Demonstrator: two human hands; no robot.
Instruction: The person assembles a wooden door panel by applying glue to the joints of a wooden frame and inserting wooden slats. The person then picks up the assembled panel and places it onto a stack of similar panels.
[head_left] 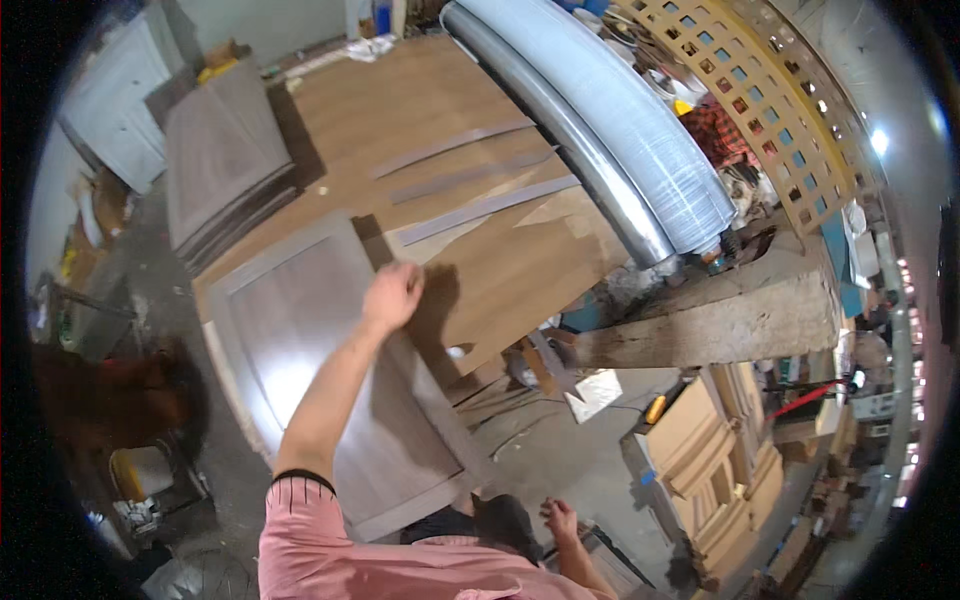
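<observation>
A grey wood-grain cabinet door (300,290) with a raised frame lies flat on the brown-covered worktable in front of me. My left hand (393,296) is over the door's right frame edge, its fingers curled closed. Whether something small is inside those fingers cannot be seen, nor whether the hand touches the door. Low in the view, my right hand (560,522) hangs beyond the near end of the door. Its fingers are loosely bent and apart, with nothing visible in them. Three thin grey strips (490,210) lie on the brown table cover (500,290) to the right.
A stack of similar grey doors (225,150) stands at the table's far left. Plastic-wrapped rolls (620,120) run along the right side, beside a thick wooden beam (710,320). A yellow lattice panel (760,110) rises behind them. Wood pieces (715,470) fill a box on the right floor.
</observation>
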